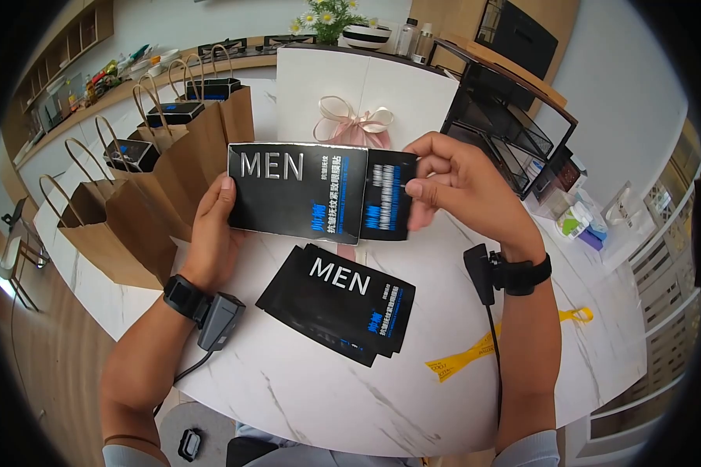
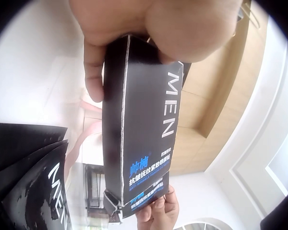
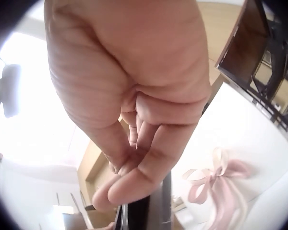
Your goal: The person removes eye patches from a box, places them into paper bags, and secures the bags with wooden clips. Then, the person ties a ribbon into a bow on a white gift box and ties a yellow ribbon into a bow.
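Note:
My left hand grips the left end of a black box marked MEN, held up over the table with the thumb on its front. Out of the box's right end sticks a black sachet with silver and blue print. Thumb and fingers of my right hand pinch the sachet's outer edge; the rest of it is hidden inside the box. Below them, a stack of black sachets lies fanned on the table. The left wrist view shows the box's creased end flap near the right hand.
Several brown paper bags with black boxes inside stand at left. Behind the hands is a white box with a pink bow. A yellow ribbon lies at right on the marble-look table, near a dark rack.

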`<action>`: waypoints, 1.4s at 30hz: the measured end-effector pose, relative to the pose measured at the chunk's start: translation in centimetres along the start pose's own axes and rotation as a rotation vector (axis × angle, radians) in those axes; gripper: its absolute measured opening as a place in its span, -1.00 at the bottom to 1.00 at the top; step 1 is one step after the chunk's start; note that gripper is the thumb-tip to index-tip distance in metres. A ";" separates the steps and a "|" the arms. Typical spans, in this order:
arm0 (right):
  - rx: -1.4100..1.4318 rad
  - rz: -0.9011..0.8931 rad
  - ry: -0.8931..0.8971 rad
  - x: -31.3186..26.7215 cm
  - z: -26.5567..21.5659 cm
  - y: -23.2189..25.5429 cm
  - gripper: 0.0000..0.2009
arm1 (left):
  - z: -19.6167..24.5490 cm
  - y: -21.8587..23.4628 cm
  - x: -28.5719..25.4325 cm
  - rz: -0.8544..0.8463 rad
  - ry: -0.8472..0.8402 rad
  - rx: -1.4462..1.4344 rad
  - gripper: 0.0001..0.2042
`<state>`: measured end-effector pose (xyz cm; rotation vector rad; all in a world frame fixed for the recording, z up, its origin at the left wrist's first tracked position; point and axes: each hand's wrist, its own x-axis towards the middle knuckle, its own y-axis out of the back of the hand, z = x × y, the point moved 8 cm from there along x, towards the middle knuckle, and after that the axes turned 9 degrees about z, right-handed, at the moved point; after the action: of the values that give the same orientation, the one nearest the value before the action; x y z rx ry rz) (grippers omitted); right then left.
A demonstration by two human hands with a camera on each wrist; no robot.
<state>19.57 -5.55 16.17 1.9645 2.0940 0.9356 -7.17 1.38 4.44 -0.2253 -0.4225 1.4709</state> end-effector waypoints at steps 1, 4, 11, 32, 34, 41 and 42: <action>0.288 -0.026 -0.014 0.0 -0.1 -0.6 -0.85 | 0.0 0.1 0.0 0.002 0.001 -0.001 -0.58; 0.264 -0.127 -0.026 0.2 0.1 -1.9 -0.87 | 0.0 -0.1 -0.1 -0.036 0.009 -0.002 -0.58; 0.203 -0.085 -0.102 0.3 0.2 -4.4 -0.90 | 0.0 -0.3 0.0 -0.049 0.011 -0.047 -0.58; -0.577 -0.330 0.090 -4.5 4.6 -6.5 -0.41 | 0.3 1.6 0.8 0.106 -0.054 0.003 -0.57; -0.551 -0.316 0.018 -4.4 4.8 -5.5 -0.59 | 0.1 1.8 0.9 0.096 -0.057 -0.040 -0.57; -0.282 0.301 0.180 -4.2 3.8 5.2 -0.76 | 0.3 2.0 0.5 0.164 -0.032 -0.033 -0.57; -0.203 0.395 0.140 -4.1 3.5 7.3 -0.76 | 0.3 2.0 0.6 0.145 -0.040 -0.038 -0.57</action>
<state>28.12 -8.39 15.76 2.3008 1.6162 1.3297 -9.04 2.15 4.00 -0.2611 -0.4746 1.6126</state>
